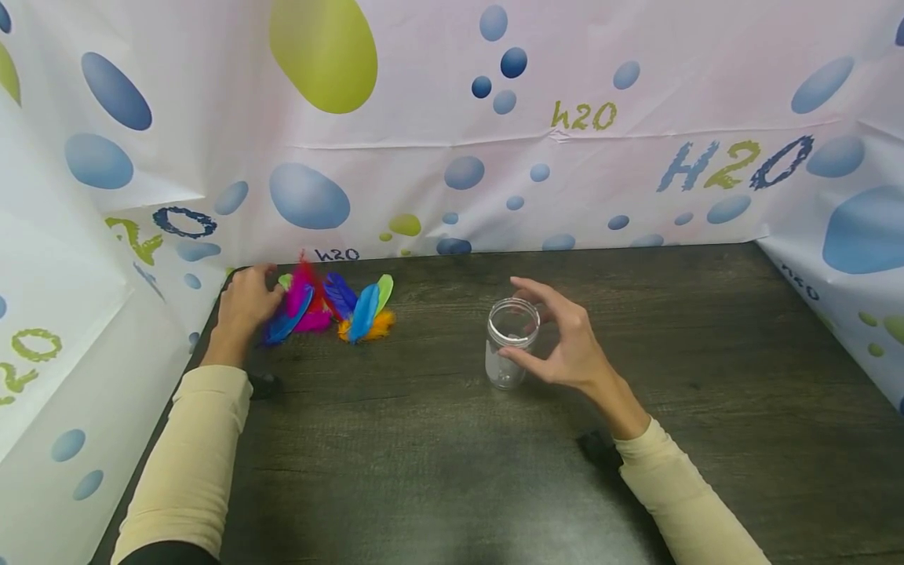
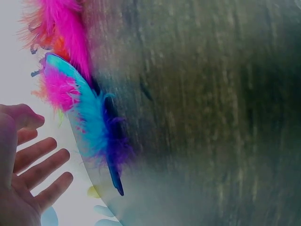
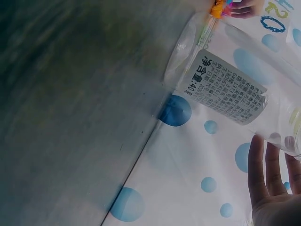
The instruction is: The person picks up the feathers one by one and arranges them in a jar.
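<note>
A clear, empty-looking jar (image 1: pixel 503 375) without a lid stands upright on the dark table. My right hand (image 1: pixel 574 341) curves round its upper part, thumb across the front and index finger behind the rim. In the right wrist view, fingertips sit right at the jar's wall near its mouth, and a grey printed label (image 3: pixel 225 87) shows on its side. At the far left, my left hand (image 1: pixel 247 302) is beside a pile of bright feathers (image 1: pixel 311 320). Its fingers are apart and loosely bent in the left wrist view, next to a turquoise feather (image 2: pixel 87 113) and a pink one (image 2: pixel 73 33).
Right of the pile lies a second cluster of feathers (image 1: pixel 363 310) in blue, green and orange. A white sheet (image 1: pixel 424 94) printed with blue and green spots rises along the back and both sides of the dark wood-grain table (image 1: pixel 395 455).
</note>
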Available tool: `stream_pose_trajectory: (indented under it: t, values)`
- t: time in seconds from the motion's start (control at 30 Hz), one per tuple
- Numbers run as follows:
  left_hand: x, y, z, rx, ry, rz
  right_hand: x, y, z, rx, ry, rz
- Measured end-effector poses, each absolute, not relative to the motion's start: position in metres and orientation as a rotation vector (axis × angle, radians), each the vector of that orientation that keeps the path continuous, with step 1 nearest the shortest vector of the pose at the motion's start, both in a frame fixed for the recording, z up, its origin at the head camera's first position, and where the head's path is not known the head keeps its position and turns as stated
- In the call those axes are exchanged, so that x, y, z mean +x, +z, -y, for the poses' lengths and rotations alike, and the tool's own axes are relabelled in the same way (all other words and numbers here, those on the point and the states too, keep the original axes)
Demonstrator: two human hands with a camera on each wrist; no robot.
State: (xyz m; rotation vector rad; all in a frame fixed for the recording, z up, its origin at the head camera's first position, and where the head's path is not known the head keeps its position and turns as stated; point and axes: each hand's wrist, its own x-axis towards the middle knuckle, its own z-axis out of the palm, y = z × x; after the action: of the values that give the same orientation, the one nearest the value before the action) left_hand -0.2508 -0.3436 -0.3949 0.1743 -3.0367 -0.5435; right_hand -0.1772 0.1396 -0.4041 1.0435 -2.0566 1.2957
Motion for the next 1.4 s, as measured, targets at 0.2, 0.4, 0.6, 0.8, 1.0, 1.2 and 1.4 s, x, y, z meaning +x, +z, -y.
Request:
stream_pose_trajectory:
  t: [0.2, 0.4, 0.6, 0.8, 1.0, 1.2, 1.4]
  values:
    - [-0.2526, -0.3933, 0.3423, 0.185, -0.537, 3.041, -0.1764, -0.4039, -0.1394, 1.060, 1.254, 2.046]
    - [-0.2537, -0.3923, 0.3411, 0.201, -0.561, 3.054, -0.1752, -0.4034, -0.1388, 1.071, 1.283, 2.060]
    - [-0.2548, -0.3946, 0.3402, 0.202, -0.561, 3.059, -0.1734, -0.4046, -0.1398, 1.091, 1.304, 2.063]
    - [-0.2557, -0.3960, 0.3404, 0.200, -0.534, 3.057, -0.1715, -0.4047, -0.1412, 1.107, 1.290, 2.060]
    - [-0.2554, -0.3937, 0.3410, 0.203, -0.532, 3.065, -0.1714, -0.4049, -0.1408, 1.121, 1.289, 2.057]
    - [-0.2555, -0.3945, 0.3400, 0.213, -0.540, 3.070, -0.1695, -0.4051, -0.1405, 1.140, 1.298, 2.052]
    - [-0.2561, -0.3968, 0.3381, 0.220, -0.515, 3.072, -0.1698, -0.4040, -0.1400, 1.161, 1.288, 2.037]
